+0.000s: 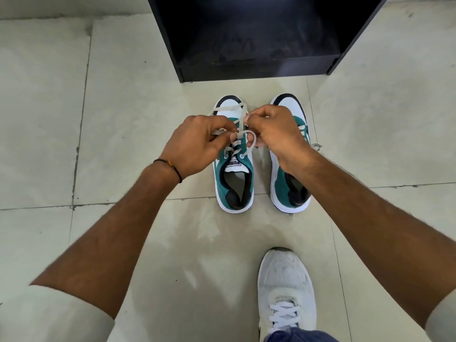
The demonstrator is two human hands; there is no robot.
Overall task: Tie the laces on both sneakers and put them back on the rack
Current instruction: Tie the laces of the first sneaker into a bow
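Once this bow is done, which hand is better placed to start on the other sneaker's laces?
Probably the right hand: it sits directly over the right sneaker, whose lace trails loose beside it. The left hand is beyond the left sneaker.

Flat off-white woven cloth laces (240, 124), matt, pinched between both hands. Under the grip, teal suede-like sneaker (234, 169), matt upper, smooth white rubbery sole edge. Beyond the grip, black matt board rack (256, 67). Pale smooth floor tiles (123, 107), faint sheen.
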